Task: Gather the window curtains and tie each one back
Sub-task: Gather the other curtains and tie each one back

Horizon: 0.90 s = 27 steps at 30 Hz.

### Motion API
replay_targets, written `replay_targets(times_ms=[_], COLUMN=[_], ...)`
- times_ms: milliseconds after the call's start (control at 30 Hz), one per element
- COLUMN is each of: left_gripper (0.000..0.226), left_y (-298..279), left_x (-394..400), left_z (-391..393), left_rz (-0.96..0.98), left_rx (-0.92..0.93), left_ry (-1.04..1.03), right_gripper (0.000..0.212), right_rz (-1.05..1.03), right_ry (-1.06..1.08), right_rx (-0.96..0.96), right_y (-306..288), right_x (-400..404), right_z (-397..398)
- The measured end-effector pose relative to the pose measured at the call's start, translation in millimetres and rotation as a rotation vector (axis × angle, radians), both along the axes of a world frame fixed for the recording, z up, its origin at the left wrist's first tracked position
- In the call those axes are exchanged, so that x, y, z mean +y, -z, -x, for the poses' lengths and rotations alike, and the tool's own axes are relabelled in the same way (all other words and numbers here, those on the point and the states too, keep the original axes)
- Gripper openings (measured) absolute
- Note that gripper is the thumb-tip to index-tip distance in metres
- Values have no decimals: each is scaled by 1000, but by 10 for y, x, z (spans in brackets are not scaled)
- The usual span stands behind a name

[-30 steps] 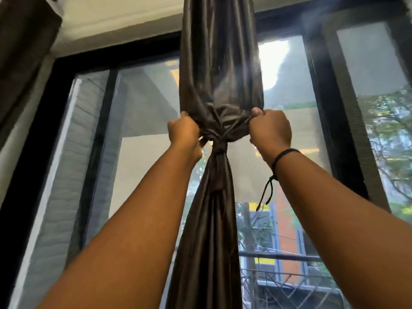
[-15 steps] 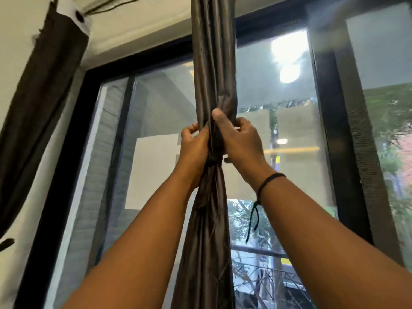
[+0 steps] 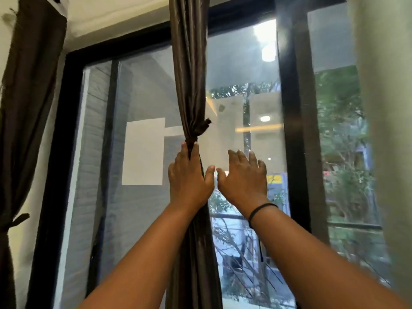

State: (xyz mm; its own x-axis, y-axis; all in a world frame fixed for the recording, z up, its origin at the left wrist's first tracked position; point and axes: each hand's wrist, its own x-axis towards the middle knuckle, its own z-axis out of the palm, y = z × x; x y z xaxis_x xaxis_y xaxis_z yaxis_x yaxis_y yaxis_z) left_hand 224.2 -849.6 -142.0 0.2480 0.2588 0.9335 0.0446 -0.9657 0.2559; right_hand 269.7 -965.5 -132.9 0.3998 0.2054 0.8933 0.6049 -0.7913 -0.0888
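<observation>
A dark brown satin curtain [image 3: 189, 63] hangs gathered in a narrow bundle down the middle of the window. A knotted tie [image 3: 197, 131] of the same cloth cinches it just above my hands. My left hand [image 3: 189, 177] lies flat against the bundle right below the knot, fingers straight and pointing up. My right hand [image 3: 244, 175] hovers open to the right of the curtain, fingers spread, touching nothing. A second dark curtain [image 3: 29, 97] hangs at the far left, tied back low down [image 3: 15, 221].
The black window frame [image 3: 294, 130] runs upright just right of my right hand. A pale curtain or wall edge [image 3: 388, 130] fills the far right. White paper [image 3: 143, 151] sticks on the glass left of the curtain. Trees and buildings show outside.
Both hands have let go of the knot and dropped below it. The left now rests flat on the bundle; the right has opened and moved off to the right.
</observation>
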Motion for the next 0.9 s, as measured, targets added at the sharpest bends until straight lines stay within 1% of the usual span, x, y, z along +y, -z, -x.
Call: replay_targets(times_ms=[100, 167, 300, 400, 500, 600, 700, 767, 833, 900], left_gripper=[70, 72, 72, 65, 66, 68, 73, 82, 92, 91], left_y=[286, 405, 481, 418, 306, 171, -5, -155, -333, -507], left_x=[-257, -452, -921, -1331, -1780, -2252, -2741, -3008, -3253, -3428], left_z=[169, 276, 448, 539, 559, 531, 494, 426, 341, 309], left_rz=[-100, -158, -181, -108, -42, 32, 137, 178, 241, 323], left_rx=[63, 129, 223, 242, 259, 264, 262, 246, 183, 136], left_ry=[-70, -50, 27, 119, 216, 322, 440, 507, 567, 646], right_gripper=[62, 64, 64, 64, 61, 58, 59, 62, 63, 64], right_rz=[70, 108, 151, 175, 166, 165, 180, 170, 178, 162], right_ry=[91, 162, 245, 294, 336, 316, 311, 312, 340, 356], right_rx=[1, 23, 53, 33, -16, -75, -110, -102, -95, -68], right_y=[220, 334, 474, 472, 387, 292, 195, 96, -8, -129], right_x=[-335, -564, -1082, -1480, -1917, -2385, -2893, -3235, -3629, -3955], right_z=[209, 353, 618, 815, 925, 969, 944, 935, 871, 779])
